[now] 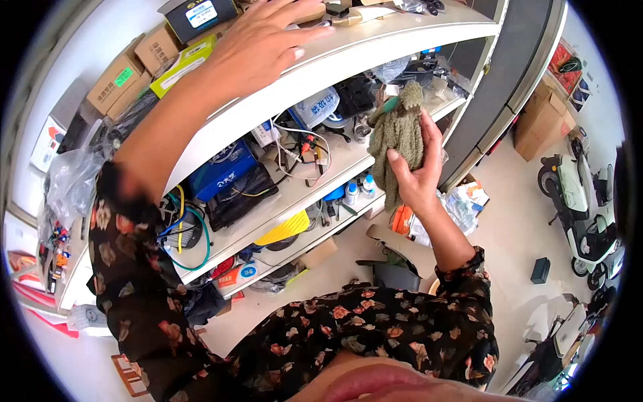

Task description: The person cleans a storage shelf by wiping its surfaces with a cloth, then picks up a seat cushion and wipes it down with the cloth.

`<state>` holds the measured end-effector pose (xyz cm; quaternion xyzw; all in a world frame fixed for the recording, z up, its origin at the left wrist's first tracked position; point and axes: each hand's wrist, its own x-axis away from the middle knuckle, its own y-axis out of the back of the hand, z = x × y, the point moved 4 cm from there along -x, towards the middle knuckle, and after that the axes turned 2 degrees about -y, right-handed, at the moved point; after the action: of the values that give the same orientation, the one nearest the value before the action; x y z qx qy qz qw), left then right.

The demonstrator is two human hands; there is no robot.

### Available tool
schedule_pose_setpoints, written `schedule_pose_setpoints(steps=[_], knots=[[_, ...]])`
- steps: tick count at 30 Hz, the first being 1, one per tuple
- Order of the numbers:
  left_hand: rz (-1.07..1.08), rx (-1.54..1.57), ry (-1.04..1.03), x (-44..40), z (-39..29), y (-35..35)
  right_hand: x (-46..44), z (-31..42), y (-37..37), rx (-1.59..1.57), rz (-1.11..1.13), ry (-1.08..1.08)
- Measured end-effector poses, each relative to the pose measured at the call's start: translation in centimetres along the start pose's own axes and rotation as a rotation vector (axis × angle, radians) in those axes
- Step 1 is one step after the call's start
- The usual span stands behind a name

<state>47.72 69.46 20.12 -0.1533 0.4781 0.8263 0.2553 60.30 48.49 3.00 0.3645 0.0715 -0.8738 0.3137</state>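
My left hand [258,50] reaches over the top of a white shelf unit [375,47], its fingers stretched out and apart. It is near several small items at the back of that top; whether its fingertips touch anything is hard to see. In my right hand [423,175] is a crumpled olive-green cloth [398,137], pinched between thumb and fingers, in front of the shelf's right end. Part of the cloth hangs below my thumb. A darker green patch shows near its upper left.
Cardboard boxes [115,82], a yellow-green box [182,65] and a black box [199,15] crowd the top left. Lower shelves hold a blue box [220,169], cables [295,151] and bottles [352,193]. Scooters [577,201] and a large carton [541,119] stand at right.
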Motion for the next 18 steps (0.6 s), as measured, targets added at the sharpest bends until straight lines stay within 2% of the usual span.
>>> schedule_pose_setpoints(steps=[2,5,9,11,13,15,18], knots=[[0.040,-0.076,-0.114,-2.1,0.3,-1.0,-1.2,0.0,1.1,0.188,0.001,0.123],[0.277,0.076,-0.077,-4.5,1.3,-2.8,-2.6,0.2,1.1,0.307,-0.039,0.198],[0.313,0.075,-0.137,-4.9,4.2,-6.4,-2.5,0.9,0.7,0.406,-0.079,0.192],[0.223,0.001,-0.210,-4.8,5.8,-7.1,-2.6,1.0,1.1,0.448,-0.085,0.171],[0.173,-0.012,-0.289,-5.4,7.8,-7.9,-4.1,1.6,2.0,0.622,-0.122,0.268],[0.162,-0.027,-0.298,-5.8,7.7,-7.6,-5.5,2.4,2.5,0.643,-0.132,0.223],[0.213,-0.022,-0.301,-5.5,7.1,-6.5,-8.9,3.2,3.4,0.774,-0.117,0.313]])
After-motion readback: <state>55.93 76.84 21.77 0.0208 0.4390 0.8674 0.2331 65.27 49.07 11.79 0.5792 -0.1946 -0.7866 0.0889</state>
